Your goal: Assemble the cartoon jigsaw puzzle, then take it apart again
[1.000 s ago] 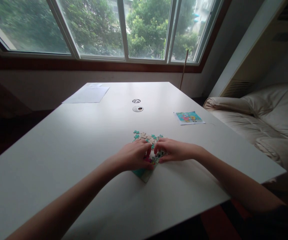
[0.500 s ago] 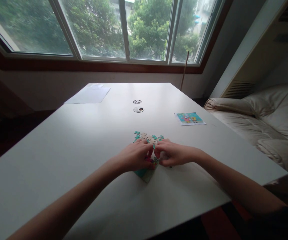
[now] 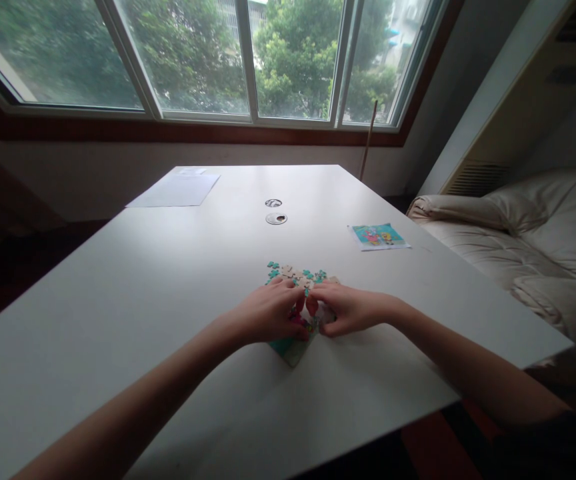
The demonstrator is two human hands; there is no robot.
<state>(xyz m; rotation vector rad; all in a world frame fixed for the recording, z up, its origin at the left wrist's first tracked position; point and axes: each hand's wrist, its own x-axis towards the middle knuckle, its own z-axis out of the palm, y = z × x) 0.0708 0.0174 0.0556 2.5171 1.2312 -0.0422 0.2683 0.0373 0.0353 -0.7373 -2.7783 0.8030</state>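
A partly joined jigsaw puzzle (image 3: 293,345) lies on the white table (image 3: 168,280) near its front edge. Loose teal and beige puzzle pieces (image 3: 295,273) lie just beyond it. My left hand (image 3: 268,312) rests on the joined part with its fingers curled down onto it. My right hand (image 3: 345,308) is beside it, fingers bent and pinched round a small piece I can barely see. The fingertips of both hands meet over the puzzle and hide most of it.
A small coloured picture card (image 3: 379,236) lies at the right of the table. A sheet of paper (image 3: 175,189) lies at the far left corner. Two round cable holes (image 3: 275,218) sit mid-table. A cream sofa (image 3: 533,233) stands to the right; a stick (image 3: 367,143) leans by the window.
My right hand's fingers have curled in from lying flat and pinch at the puzzle's right side. My left hand has hardly moved.
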